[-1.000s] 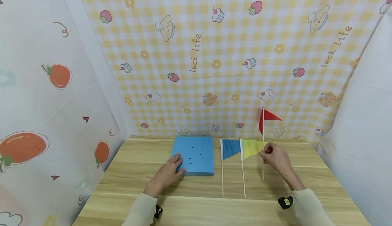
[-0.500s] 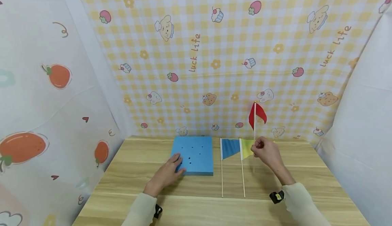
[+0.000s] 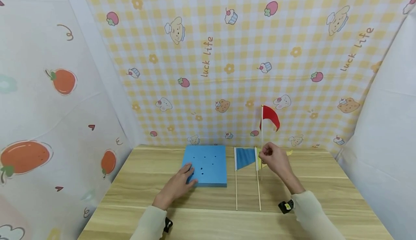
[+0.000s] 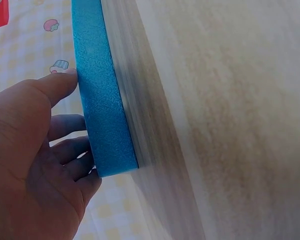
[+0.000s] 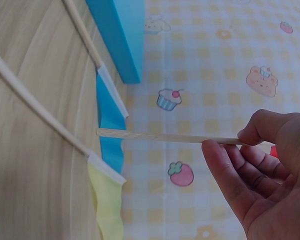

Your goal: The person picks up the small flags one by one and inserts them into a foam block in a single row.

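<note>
My right hand (image 3: 275,158) pinches the wooden stick of a small red pennant flag (image 3: 270,115) between thumb and fingers. The flag stands upright, cloth at the top, and in the right wrist view the bare lower stick (image 5: 160,137) points toward the table. Flat on the table lie a blue flag (image 3: 245,159) and a yellow flag (image 5: 107,205), the latter partly covered by my right hand in the head view. To their left sits a square blue foam block (image 3: 214,175) with several dark holes on top. My left hand (image 3: 178,184) rests on its front left corner, fingers spread.
The wooden table (image 3: 208,222) runs back to a checked cloth backdrop (image 3: 208,88). White cloth walls close off the left and right sides. Black straps with small devices sit at both wrists.
My right hand has moved left with the upright red flag, from beyond the yellow flag's cloth to beside its stick. The left hand and the block have stayed put.
</note>
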Demonstrator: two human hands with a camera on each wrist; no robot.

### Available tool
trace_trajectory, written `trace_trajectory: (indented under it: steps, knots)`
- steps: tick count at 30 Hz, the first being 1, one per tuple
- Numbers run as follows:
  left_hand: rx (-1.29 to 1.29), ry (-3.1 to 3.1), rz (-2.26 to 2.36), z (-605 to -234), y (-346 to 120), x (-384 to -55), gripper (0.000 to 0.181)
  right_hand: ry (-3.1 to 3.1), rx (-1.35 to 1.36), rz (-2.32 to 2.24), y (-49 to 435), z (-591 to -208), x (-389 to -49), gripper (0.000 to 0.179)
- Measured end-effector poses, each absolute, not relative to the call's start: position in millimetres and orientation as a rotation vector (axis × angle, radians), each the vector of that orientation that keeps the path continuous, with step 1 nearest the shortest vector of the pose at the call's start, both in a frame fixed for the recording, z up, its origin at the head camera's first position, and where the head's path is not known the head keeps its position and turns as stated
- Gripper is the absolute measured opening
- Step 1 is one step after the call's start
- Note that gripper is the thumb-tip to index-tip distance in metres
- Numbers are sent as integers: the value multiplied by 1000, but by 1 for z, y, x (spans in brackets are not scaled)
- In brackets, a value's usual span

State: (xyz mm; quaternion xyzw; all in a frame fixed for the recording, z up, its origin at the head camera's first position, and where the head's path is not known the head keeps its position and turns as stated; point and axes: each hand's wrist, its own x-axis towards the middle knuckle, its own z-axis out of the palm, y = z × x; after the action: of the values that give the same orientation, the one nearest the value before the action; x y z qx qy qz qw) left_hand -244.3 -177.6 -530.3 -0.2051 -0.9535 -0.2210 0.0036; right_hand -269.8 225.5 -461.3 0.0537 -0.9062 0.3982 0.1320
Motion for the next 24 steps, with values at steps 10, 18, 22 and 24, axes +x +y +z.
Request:
trace_trajectory:
  steps: [10,18,22,24]
  knots:
    - [-627,-2998,-706,-530,-177,-242,63,-2589,203,1136,206,-456,-277,4]
    - [-618,-3010,-694,-530,-177,-244,63,-2555,257,1131,188,-453,-283,7]
    - [-620,-3010,-691,-530,-177,-244,62,-2536,299,1111,178,-451,-285,7]
    - [-622,-3009,-692,-530,-177,-244,62,-2524,319,1109,173,-450,-287,7]
